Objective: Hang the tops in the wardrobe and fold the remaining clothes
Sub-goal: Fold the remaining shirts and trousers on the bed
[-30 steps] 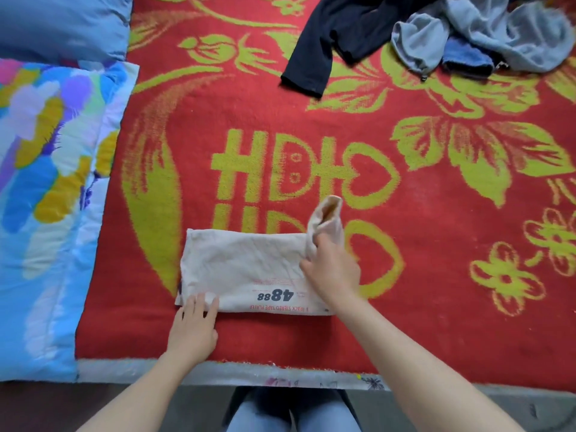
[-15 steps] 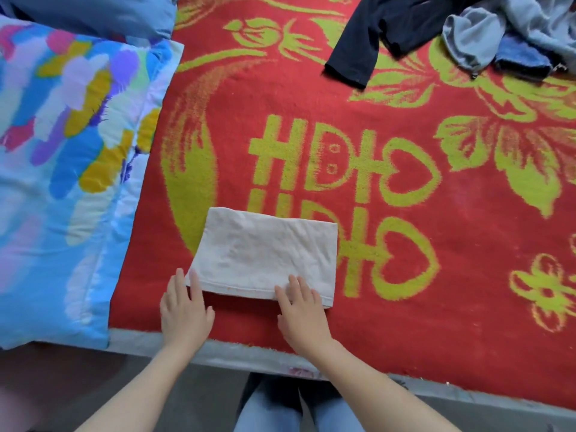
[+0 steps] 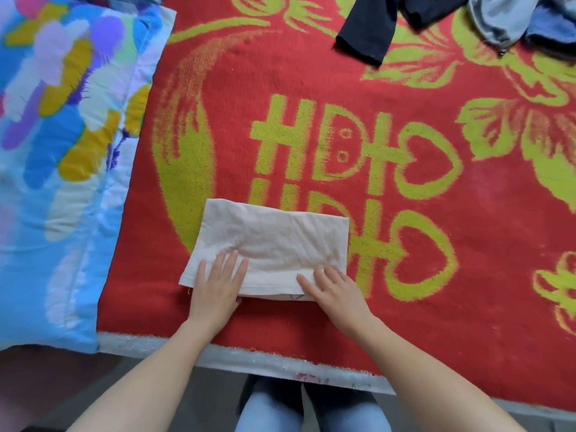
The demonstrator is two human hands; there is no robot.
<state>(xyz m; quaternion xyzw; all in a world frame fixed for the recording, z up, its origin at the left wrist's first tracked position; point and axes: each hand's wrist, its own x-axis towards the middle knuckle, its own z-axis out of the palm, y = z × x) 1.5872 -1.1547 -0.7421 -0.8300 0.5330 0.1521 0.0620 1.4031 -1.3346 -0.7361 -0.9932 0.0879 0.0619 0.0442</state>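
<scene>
A cream garment (image 3: 274, 241) lies folded into a flat rectangle on the red and yellow blanket (image 3: 311, 88), near its front edge. My left hand (image 3: 218, 285) rests flat on the garment's near left corner with fingers straight. On the near right edge my right hand (image 3: 333, 288) presses down, fingers spread. A bit of dark print peeks out under the fold between my hands. At the far right lie a black top (image 3: 371, 26) and a heap of grey and blue clothes (image 3: 523, 20).
A blue pillow (image 3: 56, 151) with coloured blotches lies along the left side of the blanket. The bed's front edge (image 3: 249, 357) runs just below my hands, and my legs in jeans (image 3: 305, 410) show beneath it.
My right hand laid the lifted end over, making the garment a shorter rectangle. Both hands have since slid onto its near edge and press it flat.
</scene>
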